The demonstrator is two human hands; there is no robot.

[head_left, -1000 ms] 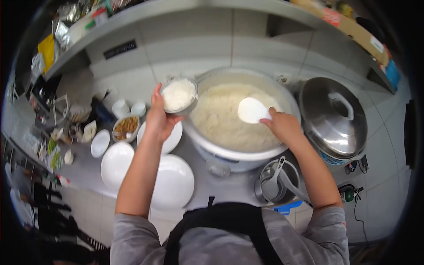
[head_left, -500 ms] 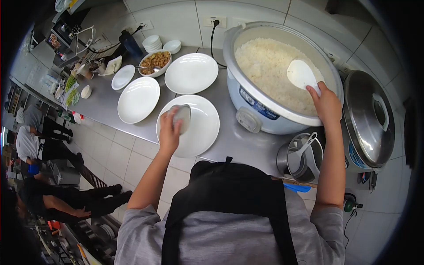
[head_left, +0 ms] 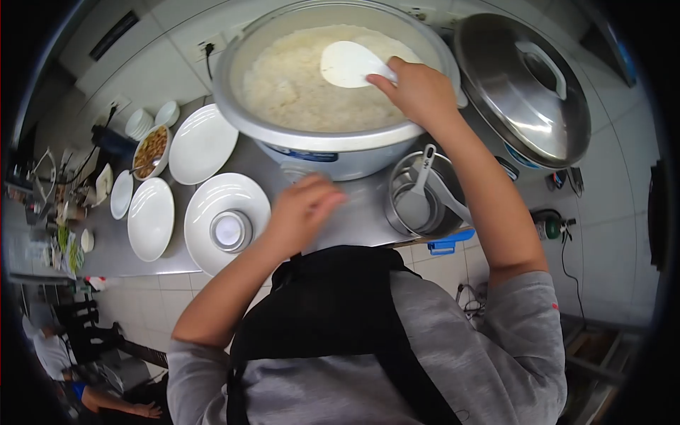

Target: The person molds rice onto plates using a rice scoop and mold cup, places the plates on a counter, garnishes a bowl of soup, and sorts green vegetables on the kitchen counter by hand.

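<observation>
My right hand (head_left: 419,92) is closed round the handle of a white rice paddle (head_left: 347,64), whose blade lies over the cooked rice (head_left: 283,88) in a big rice cooker (head_left: 319,142). A small round metal cup (head_left: 231,231) stands on the nearest white plate (head_left: 202,205); I cannot tell which way up it is. My left hand (head_left: 306,212), smeared by motion, is right of that plate and in front of the cooker. Its fingers look bent, and nothing shows in them.
Right of the cooker rests a steel lid (head_left: 524,92). A metal pot (head_left: 397,202) in front of it holds a white-handled utensil (head_left: 423,170). To the left are more plates (head_left: 202,145), a bowl of chopped food (head_left: 151,152) and small stacked bowls (head_left: 139,123). Another person's hand (head_left: 147,410) shows lower left.
My left hand has let go of the metal cup, now on the near plate, and moved right. The paddle stays over the rice in my right hand. The view has swung right.
</observation>
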